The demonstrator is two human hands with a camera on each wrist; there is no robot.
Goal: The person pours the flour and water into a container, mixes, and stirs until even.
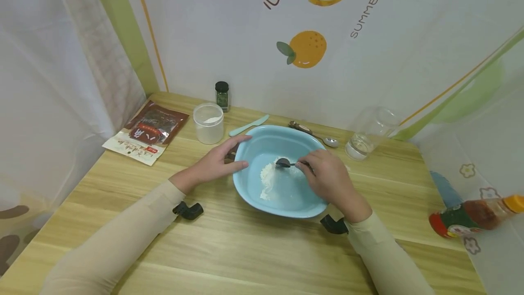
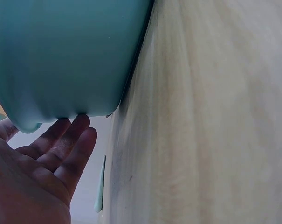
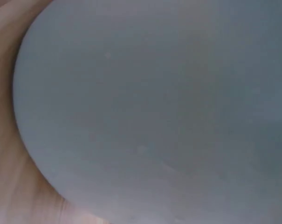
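A light blue basin [image 1: 286, 213] stands mid-table with white powder [image 1: 268, 179] on its bottom. My left hand [image 1: 213, 165] holds the basin's left side, thumb over the rim. In the left wrist view its fingertips [image 2: 80, 122] touch the outer wall. My right hand [image 1: 329, 174] reaches over the right rim and pinches the handle of a small black spoon [image 1: 282, 163]. The spoon's bowl is at the powder; whether it carries any is hard to see. Only the blurred basin [image 3: 131, 116] fills the right wrist view, with neither hand nor spoon showing.
Behind the basin lie a pale green knife [image 1: 249, 125] and a metal spoon [image 1: 329, 142]. A tub of white powder [image 1: 209, 126], a spice jar [image 1: 222, 97] and a brown packet [image 1: 149, 131] are left. Rightward are a glass [image 1: 362, 142] and a red sauce bottle [image 1: 471, 217].
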